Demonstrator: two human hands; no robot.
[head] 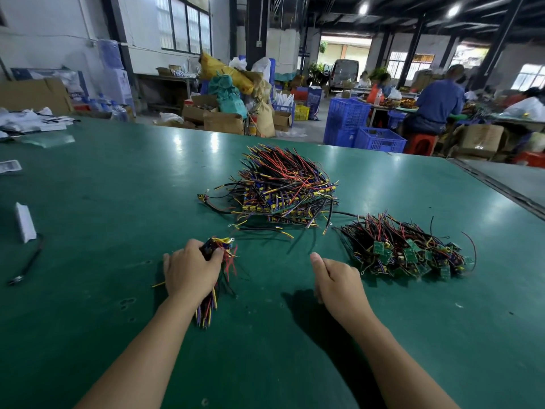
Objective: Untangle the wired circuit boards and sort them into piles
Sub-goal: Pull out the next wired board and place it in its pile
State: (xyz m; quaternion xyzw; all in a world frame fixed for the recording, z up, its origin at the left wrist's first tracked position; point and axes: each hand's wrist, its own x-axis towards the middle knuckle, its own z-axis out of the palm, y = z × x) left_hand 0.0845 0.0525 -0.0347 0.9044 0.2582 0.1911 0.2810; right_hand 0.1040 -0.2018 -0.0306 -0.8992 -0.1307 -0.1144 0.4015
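Left hand point(191, 271): clasps a small bundle of wired boards point(219, 252) on the green table point(103, 202).
Right hand point(339, 283): loosely curled, apparently empty.
Piles: stacked heap point(283, 190) ahead; tangled heap point(407, 252) to the right.
Advice: keep the wires aligned and lay the bundle down whole.

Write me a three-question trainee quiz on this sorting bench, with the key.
1. True or false: the left hand grips a bundle of wired boards.
2. How many separate piles lie on the green table beyond the hands?
3. The smaller pile, the one showing green boards, lies: A) just right of the right hand; B) under the left hand; C) at the table's far left edge.
Key: 1 true; 2 two; 3 A.
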